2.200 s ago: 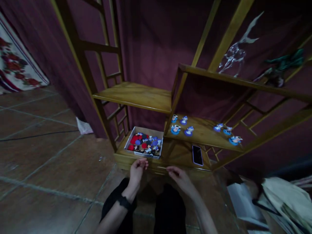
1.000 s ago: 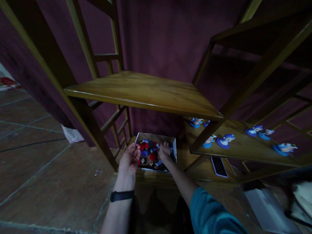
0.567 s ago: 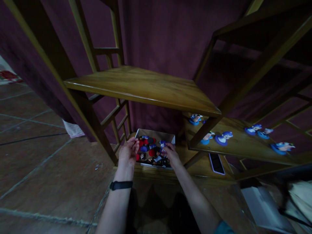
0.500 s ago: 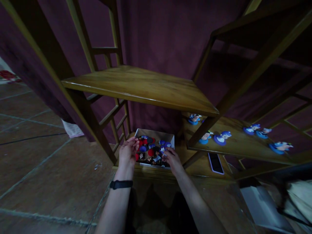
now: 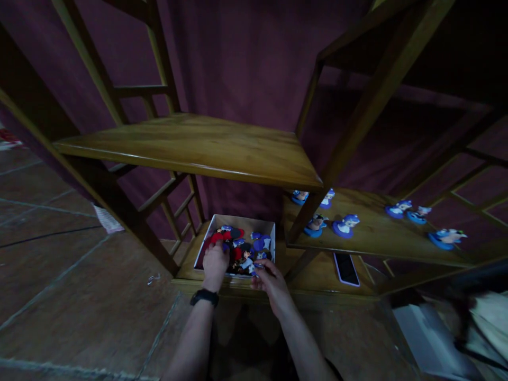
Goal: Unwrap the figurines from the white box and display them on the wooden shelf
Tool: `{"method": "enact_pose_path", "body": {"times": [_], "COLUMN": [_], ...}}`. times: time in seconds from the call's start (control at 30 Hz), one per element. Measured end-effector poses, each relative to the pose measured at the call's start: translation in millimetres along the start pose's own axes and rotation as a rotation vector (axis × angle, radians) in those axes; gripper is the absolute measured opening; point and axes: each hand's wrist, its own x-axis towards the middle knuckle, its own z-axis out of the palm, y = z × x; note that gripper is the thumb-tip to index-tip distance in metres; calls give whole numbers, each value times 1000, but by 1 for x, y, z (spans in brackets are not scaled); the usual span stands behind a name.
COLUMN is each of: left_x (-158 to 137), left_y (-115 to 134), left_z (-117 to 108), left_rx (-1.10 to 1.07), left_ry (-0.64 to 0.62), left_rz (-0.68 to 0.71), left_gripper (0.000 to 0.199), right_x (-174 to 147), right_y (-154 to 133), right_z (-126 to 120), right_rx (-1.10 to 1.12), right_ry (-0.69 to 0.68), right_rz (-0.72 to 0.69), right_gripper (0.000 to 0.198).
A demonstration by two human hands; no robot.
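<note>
A shallow white cardboard box on the low shelf holds a jumble of small red, blue, black and white figurines. My left hand, with a dark band on its wrist, reaches over the box's left front side. Its fingertips are down among the red pieces, and I cannot see whether they grip one. At the front right corner, my right hand has its thumb and fingers closed about a small blue-and-white figurine, partly hidden by the fingers.
Above the box juts a wooden shelf board. To the right, several figurines on round blue bases, such as a purple-haired one, stand on another shelf. A phone lies below them. An upright post separates the two bays.
My left hand has moved from the box's left edge in among the figurines. My right hand has drawn back toward the front corner. The view has shifted slightly.
</note>
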Motion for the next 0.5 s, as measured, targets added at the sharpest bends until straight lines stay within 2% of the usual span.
{"method": "enact_pose_path", "body": {"times": [0.07, 0.2, 0.37, 0.43, 0.5], "left_x": [-2, -3, -4, -5, -5], "left_y": [1, -2, 2, 5, 9], "left_z": [8, 19, 19, 13, 4], "left_rx": [24, -93, -172, -266, -508], "left_ry": [43, 135, 152, 137, 128], "left_rz": [7, 22, -23, -72, -140], "left_gripper": [37, 40, 33, 29, 29], "right_x": [-2, -1, -1, -2, -2], "right_y": [-2, -5, -4, -5, -6], "right_z": [0, -2, 0, 2, 3], "right_rx": [-8, -42, -62, -43, -14], "right_ry": [-20, -32, -52, -45, -24], "right_rz": [-14, -13, -26, -36, -52], "right_gripper": [33, 29, 27, 30, 32]}}
